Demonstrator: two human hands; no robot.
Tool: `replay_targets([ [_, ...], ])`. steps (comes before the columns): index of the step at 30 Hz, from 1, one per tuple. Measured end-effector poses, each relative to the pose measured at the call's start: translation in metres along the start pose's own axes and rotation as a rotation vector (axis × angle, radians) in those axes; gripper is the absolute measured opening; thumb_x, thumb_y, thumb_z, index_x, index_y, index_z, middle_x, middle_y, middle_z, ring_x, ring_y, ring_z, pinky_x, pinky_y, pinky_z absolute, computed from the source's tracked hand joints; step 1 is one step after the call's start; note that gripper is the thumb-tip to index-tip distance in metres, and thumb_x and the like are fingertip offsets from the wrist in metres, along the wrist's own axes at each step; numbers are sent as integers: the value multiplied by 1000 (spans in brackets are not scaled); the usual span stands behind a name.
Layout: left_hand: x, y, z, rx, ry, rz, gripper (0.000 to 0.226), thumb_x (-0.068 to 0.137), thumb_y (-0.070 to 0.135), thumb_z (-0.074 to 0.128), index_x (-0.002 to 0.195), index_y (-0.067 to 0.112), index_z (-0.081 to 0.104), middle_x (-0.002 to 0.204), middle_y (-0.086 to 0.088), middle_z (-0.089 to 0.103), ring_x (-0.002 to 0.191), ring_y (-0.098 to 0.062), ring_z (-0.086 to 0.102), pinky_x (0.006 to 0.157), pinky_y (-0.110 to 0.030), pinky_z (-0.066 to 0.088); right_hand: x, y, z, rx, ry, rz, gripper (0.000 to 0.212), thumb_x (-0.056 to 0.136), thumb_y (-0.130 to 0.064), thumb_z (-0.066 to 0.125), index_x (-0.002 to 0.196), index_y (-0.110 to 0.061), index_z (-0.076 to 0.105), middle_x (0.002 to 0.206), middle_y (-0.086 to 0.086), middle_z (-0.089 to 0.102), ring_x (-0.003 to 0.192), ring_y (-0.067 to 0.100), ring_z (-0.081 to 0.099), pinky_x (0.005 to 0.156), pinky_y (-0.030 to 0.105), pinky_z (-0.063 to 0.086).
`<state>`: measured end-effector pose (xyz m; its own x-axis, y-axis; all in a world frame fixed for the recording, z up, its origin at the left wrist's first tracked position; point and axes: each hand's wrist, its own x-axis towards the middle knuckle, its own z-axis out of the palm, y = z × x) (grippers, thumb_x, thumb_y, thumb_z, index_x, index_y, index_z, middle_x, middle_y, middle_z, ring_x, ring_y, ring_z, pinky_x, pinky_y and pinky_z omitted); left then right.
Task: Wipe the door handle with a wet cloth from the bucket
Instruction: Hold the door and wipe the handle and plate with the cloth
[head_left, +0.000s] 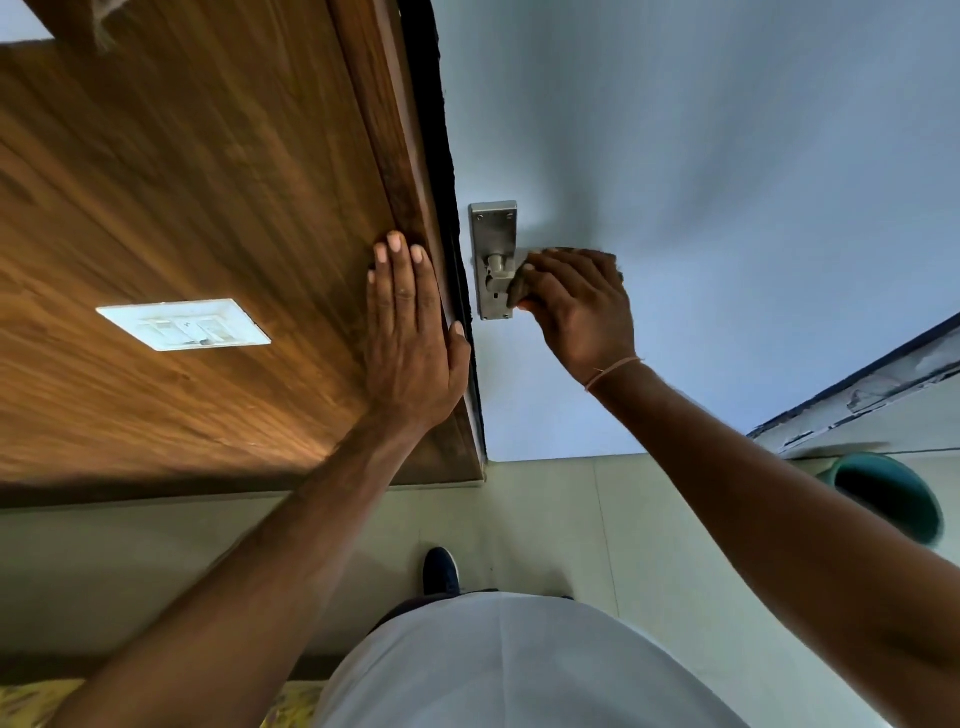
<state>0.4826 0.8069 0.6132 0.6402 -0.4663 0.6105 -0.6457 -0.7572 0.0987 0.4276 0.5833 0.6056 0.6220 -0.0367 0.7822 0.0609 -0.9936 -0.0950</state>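
Right hand (576, 306) clasps door handle (498, 265); bucket (883, 493) (contents unseen).

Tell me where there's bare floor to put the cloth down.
Bare floor lies between the shoe and the green bucket, below the door. It's crowded at the handle, where the right hand presses the cloth; the left hand lies flat on the wooden frame.

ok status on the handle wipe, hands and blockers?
Right hand closed on dark cloth, pressed over door handle. Left hand flat on wooden panel, open. Bucket on floor at right. Nothing in the way.
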Motion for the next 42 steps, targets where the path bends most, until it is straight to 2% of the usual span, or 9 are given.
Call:
replay_targets([
  [6, 1, 1, 2, -3, -10, 4, 89, 102, 30, 55, 170, -4, 7, 178, -30, 11, 167, -45, 10, 139, -54, 12, 3, -24, 18, -10, -9, -49, 22, 98, -4, 68, 118, -7, 77, 127, 13, 76, 120, 32, 71, 108, 47, 51],
  [11, 2, 3, 1, -25, -4, -15, 87, 103, 28, 55, 169, -6, 9, 177, -32, 11, 167, -46, 10, 138, -57, 14, -4, 3, 9, -80, -27, -108, 30, 101, -3, 63, 129, -8, 73, 134, 11, 73, 125, 30, 69, 109, 46, 50],
  [17, 2, 6, -1, -29, -11, -33, 87, 103, 27, 56, 169, -7, 10, 177, -32, 12, 167, -47, 11, 137, -58, 16, -6, 24, -6, -96, -10, -94, 28, 96, -5, 69, 123, -10, 74, 127, 5, 76, 112, 29, 72, 96, 43, 52],
  [27, 2, 8, -10, -20, -21, -31, 86, 103, 26, 57, 169, -6, 12, 177, -31, 11, 168, -45, 10, 138, -56, 15, -10, 29, -15, -62, -48, 31, 30, 83, 1, 73, 106, -18, 73, 120, 1, 76, 107, 29, 71, 83, 40, 49],
  [31, 1, 10, -12, -35, -28, -36, 86, 104, 26, 57, 169, -6, 10, 178, -31, 10, 168, -45, 9, 138, -56, 14, -16, 27, -24, 88, -78, 234, 31, 83, 4, 68, 103, -19, 71, 115, -3, 76, 103, 30, 69, 82, 39, 54],
  [34, 1, 12, -13, -46, -29, -38, 86, 103, 26, 56, 169, -7, 10, 178, -31, 8, 168, -45, 7, 138, -55, 13, -16, 29, -32, 208, -124, 437, 32, 79, 2, 66, 96, -25, 72, 93, -12, 76, 86, 21, 67, 79, 37, 57],
  [38, 2, 14, -12, -54, -26, -39, 85, 105, 29, 52, 168, -9, 8, 177, -33, 7, 168, -47, 7, 138, -56, 12, -21, 36, -34, 330, -130, 675, 26, 75, -4, 61, 88, -26, 69, 74, -14, 75, 72, 16, 73, 76, 41, 61],
  [40, 2, 15, -10, -65, -20, -37, 86, 106, 30, 51, 167, -10, 7, 177, -34, 7, 167, -48, 7, 138, -57, 13, -22, 35, -39, 456, -100, 830, 27, 73, -2, 65, 86, -26, 70, 70, -13, 75, 67, 13, 75, 71, 41, 65],
  [42, 2, 15, -9, -69, -17, -42, 86, 106, 31, 51, 167, -10, 7, 176, -35, 8, 167, -49, 7, 138, -57, 14, -23, 30, -43, 583, -61, 1006, 26, 75, -4, 76, 87, -27, 73, 76, -11, 77, 70, 6, 76, 67, 34, 66],
])
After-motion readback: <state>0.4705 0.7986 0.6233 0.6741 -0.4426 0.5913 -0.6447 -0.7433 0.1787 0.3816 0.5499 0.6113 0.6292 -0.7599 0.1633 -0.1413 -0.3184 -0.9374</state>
